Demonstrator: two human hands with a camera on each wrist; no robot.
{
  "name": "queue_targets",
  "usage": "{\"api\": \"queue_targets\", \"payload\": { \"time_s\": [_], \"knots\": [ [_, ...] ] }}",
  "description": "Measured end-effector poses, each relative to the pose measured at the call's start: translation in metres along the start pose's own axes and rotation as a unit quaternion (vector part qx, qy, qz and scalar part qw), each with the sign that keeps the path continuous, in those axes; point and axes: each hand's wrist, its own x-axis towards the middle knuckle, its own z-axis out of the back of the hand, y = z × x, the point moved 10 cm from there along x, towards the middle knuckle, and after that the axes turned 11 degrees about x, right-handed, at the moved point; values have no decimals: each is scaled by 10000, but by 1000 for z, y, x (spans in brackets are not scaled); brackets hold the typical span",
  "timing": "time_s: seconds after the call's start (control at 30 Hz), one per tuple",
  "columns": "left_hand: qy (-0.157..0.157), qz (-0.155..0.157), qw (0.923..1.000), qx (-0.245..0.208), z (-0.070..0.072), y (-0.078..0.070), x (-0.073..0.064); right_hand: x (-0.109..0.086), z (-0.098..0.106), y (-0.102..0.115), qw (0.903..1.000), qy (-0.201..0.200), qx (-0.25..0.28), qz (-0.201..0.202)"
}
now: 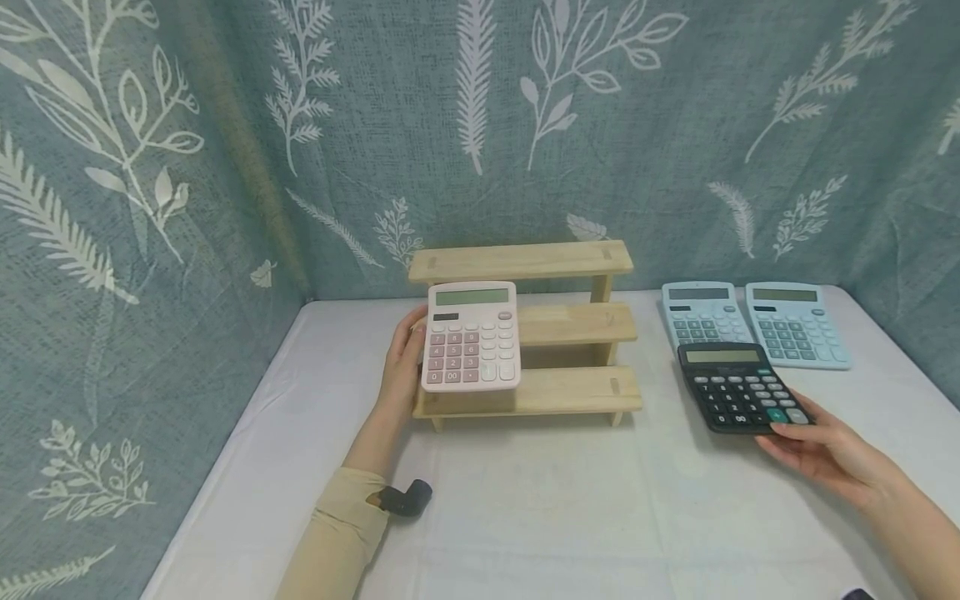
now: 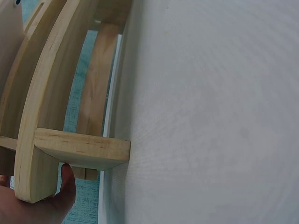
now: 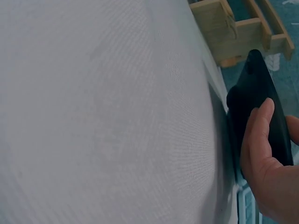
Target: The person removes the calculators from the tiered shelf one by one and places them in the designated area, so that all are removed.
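Note:
A three-step wooden display stand point(image 1: 566, 390) stands in the middle of the table. On it a pink-and-white calculator point(image 1: 472, 337) leans back, keys facing me. My left hand point(image 1: 408, 346) is at the stand's left side, just beside this calculator. In the left wrist view the thumb point(image 2: 67, 184) comes up under the end of a step board point(image 2: 37, 158), and the hand grips that end. Over to the right, my right hand point(image 1: 840, 450) holds a black calculator point(image 1: 738, 387) by its lower right corner, thumb on the front and fingers point(image 3: 261, 135) along its back.
Two light-blue calculators, the left one point(image 1: 697, 302) and the right one point(image 1: 798, 321), lie at the back right; the black calculator overlaps both in the head view. A patterned green curtain point(image 1: 360, 150) hangs behind the white-covered table point(image 1: 540, 517).

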Motion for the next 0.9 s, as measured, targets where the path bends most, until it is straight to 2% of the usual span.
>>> {"api": "queue_targets", "payload": {
  "time_s": [0.33, 0.57, 0.7, 0.9],
  "knots": [
    [19, 31, 10000, 77, -1, -3, -1, 0, 10, -2, 9999, -76, -8, -149],
    [13, -31, 9999, 102, -1, -4, -1, -1, 16, -2, 9988, -351, 190, -293],
    [40, -53, 9999, 119, -1, -5, -1, -3, 21, -1, 9983, -492, 19, -306],
    [80, -34, 9999, 76, -1, -7, -3, -5, 31, 1, 9948, -746, -589, -375]
  ]
}}
